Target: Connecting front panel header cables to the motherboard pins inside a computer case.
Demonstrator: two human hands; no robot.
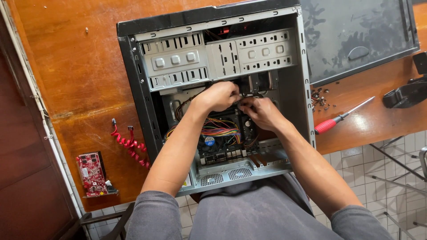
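An open desktop computer case lies on its side on a wooden table, its metal drive cages at the far end. My left hand and my right hand meet inside the case, just below the drive cages. Both have their fingers closed around dark cables or a connector between them. Exactly what each hand grips is hidden by the fingers. Under my hands lie the motherboard, a bundle of coloured wires and a round fan.
A red-handled screwdriver and a small heap of screws lie right of the case. The removed side panel rests at the far right. A red coiled cable and a red circuit card lie to the left.
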